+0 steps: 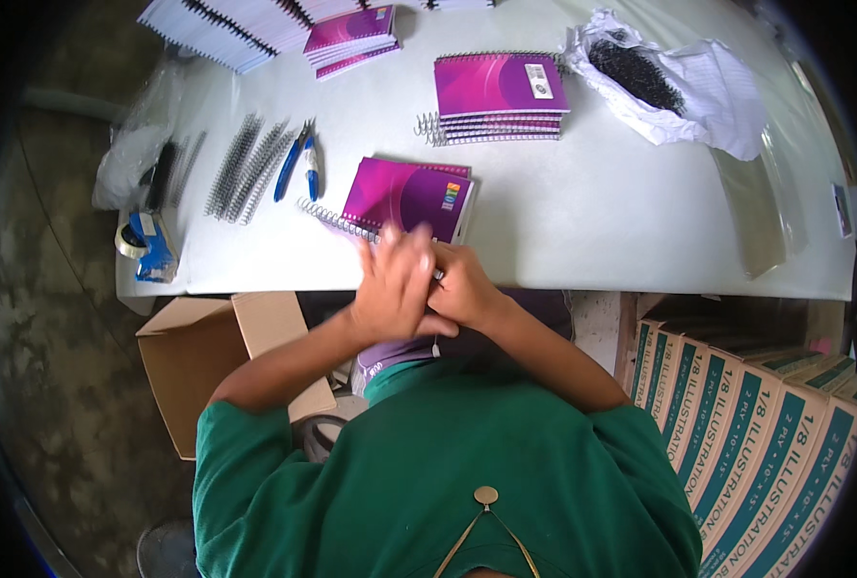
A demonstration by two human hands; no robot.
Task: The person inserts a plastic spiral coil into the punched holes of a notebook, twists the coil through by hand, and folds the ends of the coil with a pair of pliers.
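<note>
A small purple notebook (390, 197) lies near the front edge of the table, with another purple cover showing beneath its far edge. A silver wire coil (337, 220) runs along its near side and sticks out past the left corner. My left hand (395, 286) is over the coil side, fingers stretched out and slightly blurred. Closed at the near right corner of the notebook is my right hand (462, 286); a bit of shiny metal shows by its fingers. The two hands touch and hide the coil's right end.
Loose coils (246, 169), blue-handled pliers (295, 162) and a blue cutter (311, 169) lie leftward, beyond a tape dispenser (157, 252). Stacked notebooks (501, 91) and black coils (636, 75) on white paper are farther back. Cartons (746, 424) stand below right, an open box (188, 356) below left.
</note>
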